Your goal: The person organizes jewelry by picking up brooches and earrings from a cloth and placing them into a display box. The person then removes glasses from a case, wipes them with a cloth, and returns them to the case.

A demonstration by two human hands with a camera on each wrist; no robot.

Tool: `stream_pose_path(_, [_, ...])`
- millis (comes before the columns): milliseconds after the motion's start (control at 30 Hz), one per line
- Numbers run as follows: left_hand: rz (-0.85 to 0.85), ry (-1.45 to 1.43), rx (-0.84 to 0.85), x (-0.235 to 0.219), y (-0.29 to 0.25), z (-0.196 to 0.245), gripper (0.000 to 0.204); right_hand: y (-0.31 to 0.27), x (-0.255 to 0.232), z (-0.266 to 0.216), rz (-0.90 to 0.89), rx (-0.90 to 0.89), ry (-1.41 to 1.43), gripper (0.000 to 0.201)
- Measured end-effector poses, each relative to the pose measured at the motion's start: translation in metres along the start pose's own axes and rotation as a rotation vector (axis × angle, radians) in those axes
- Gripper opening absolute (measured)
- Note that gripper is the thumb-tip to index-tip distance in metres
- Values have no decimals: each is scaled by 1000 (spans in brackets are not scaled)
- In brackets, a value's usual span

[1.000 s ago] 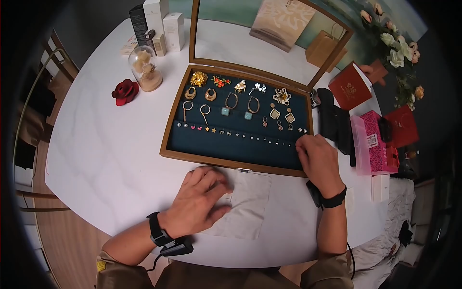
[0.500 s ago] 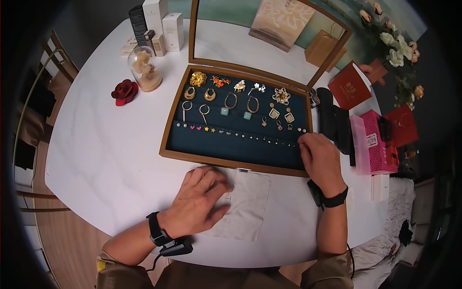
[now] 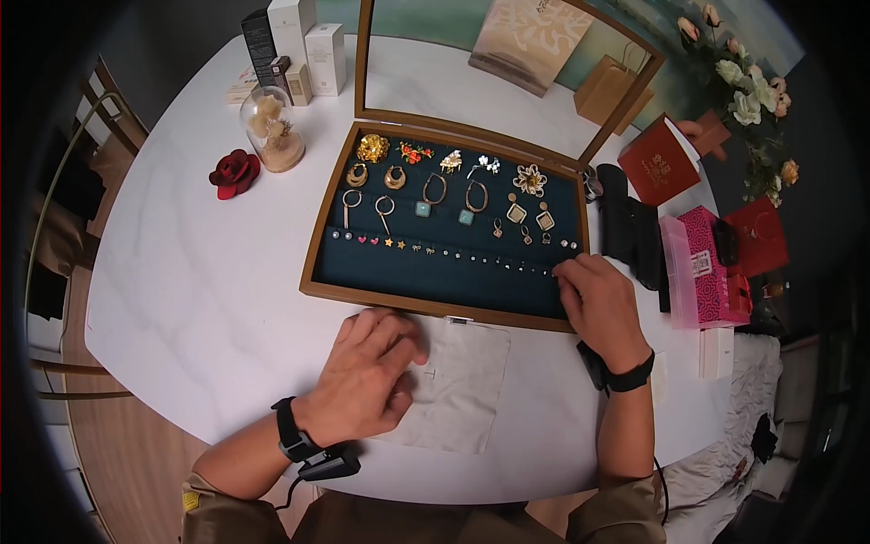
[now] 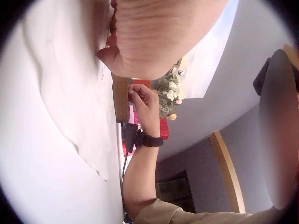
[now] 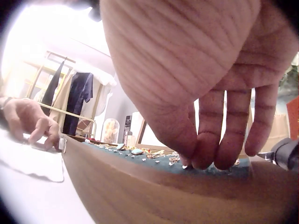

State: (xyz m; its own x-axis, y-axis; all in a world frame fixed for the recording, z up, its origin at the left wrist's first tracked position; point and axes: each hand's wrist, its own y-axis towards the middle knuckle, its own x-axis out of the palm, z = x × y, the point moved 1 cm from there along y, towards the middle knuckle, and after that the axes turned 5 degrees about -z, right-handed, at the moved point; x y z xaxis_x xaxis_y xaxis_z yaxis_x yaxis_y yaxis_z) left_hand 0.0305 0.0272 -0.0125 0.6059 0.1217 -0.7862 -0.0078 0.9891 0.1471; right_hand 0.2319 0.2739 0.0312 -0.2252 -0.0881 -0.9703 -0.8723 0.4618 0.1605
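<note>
A wooden jewelry box [image 3: 435, 306] with a dark teal lining lies in front of me, its glass lid raised. Rows of earrings and brooches fill it, with a line of small studs [image 3: 445, 253] lowest. At the right end of that line, my right hand [image 3: 600, 297] reaches over the box's edge. In the right wrist view its thumb and index finger pinch a tiny shiny stud earring [image 5: 185, 166] at the lining. My left hand [image 3: 364, 376] rests loosely curled at the left side of a pale cloth [image 3: 462, 390], holding nothing.
Left of the box are a red fabric flower [image 3: 235, 174] and a glass dome [image 3: 274, 131], with cosmetic boxes [image 3: 325, 62] behind. To the right stand a black case [image 3: 645, 247], a pink patterned box [image 3: 709, 267] and a red card [image 3: 660, 161].
My left hand has drawn slightly left and its fingers have curled in a little. The right hand shifted right, then back left and slightly down, at the end of the stud row.
</note>
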Motion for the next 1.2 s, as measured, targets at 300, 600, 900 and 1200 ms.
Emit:
stream_pose_path(300, [9,55,-3,-3,0,3,25,-3,-3,-2,-66,16,-25,21])
stream_pose_path(600, [19,133,-16,-8,-1,2,22,-5,-12,2,8,33,-34,20])
stream_pose_path(900, [17,128,2,-9,-2,0,20,-4,-10,-3,-64,16,3,21])
stream_pose_path(1200, [32,123,18,-7,-2,-1,18,-5,-6,-2,-86,25,-2,22])
